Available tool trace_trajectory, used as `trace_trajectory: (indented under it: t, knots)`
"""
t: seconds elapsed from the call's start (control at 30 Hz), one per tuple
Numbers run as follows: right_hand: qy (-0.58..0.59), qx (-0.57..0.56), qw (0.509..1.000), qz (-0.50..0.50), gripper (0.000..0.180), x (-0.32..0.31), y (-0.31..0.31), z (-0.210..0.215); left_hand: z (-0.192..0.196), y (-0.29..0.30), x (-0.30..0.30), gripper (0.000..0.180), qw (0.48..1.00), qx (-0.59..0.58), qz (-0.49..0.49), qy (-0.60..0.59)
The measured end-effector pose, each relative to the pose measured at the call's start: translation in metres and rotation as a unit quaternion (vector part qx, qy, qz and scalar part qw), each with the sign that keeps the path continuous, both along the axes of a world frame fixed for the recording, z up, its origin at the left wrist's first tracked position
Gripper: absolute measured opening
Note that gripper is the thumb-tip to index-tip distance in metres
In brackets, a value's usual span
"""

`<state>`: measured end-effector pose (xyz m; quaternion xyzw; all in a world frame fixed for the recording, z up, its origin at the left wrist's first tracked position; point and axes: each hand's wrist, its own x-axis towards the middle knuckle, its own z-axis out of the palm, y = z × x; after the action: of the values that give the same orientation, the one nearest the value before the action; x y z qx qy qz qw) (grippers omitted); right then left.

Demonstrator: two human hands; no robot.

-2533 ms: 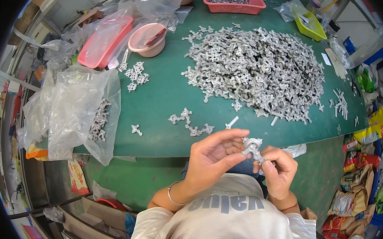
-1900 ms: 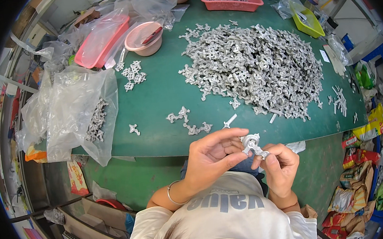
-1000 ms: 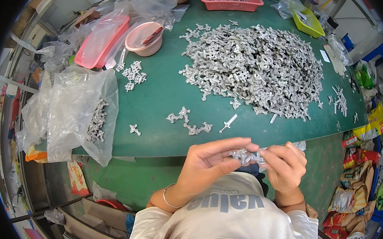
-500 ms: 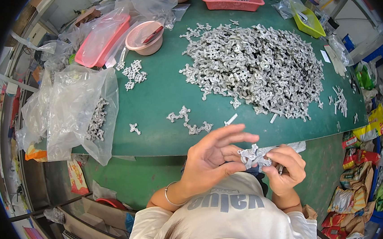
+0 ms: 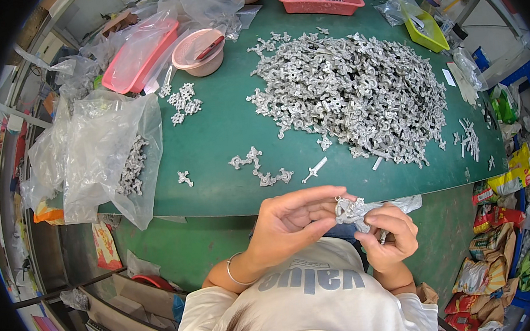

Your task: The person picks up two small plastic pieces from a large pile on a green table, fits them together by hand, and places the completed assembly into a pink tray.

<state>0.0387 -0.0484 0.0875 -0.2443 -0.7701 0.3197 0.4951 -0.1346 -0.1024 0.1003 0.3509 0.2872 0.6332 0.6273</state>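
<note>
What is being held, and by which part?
A silvery, lobed metal piece: the left hand at its left edge, the right hand at its lower right end. Whether several pieces are joined, I cannot tell.

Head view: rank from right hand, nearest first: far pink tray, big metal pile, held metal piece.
1. Held metal piece: touching the right hand.
2. Big metal pile: ahead on the table.
3. Far pink tray: beyond the pile.

The held part (image 5: 349, 211) looks metallic, the tabletop (image 5: 213, 146) smooth, the plastic bag (image 5: 96, 141) glossy.
</note>
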Motion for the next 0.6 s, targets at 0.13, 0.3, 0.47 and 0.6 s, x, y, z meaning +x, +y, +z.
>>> trace_trajectory:
  t: [0.13, 0.3, 0.47, 0.6]
  knots:
    - [0.005, -0.008, 1.000, 0.005, 0.030, -0.0007, -0.0005, -0.0004, -0.0014, 0.0006, -0.0001, 0.039, 1.000, 0.023, -0.005, -0.010]
    - [0.014, -0.013, 1.000, 0.014, 0.031, -0.0008, -0.0001, -0.0025, -0.0019, 0.0004, 0.0006, 0.039, 1.000, 0.028, -0.001, 0.000]
    - [0.017, -0.025, 0.999, 0.015, 0.031, -0.0023, -0.0005, -0.0008, 0.0013, 0.0007, 0.0058, 0.034, 0.999, 0.004, 0.043, -0.001]
    - [0.022, -0.016, 1.000, 0.003, 0.029, -0.0034, -0.0015, -0.0024, -0.0014, 0.0017, 0.0039, 0.036, 0.999, 0.019, 0.030, 0.020]
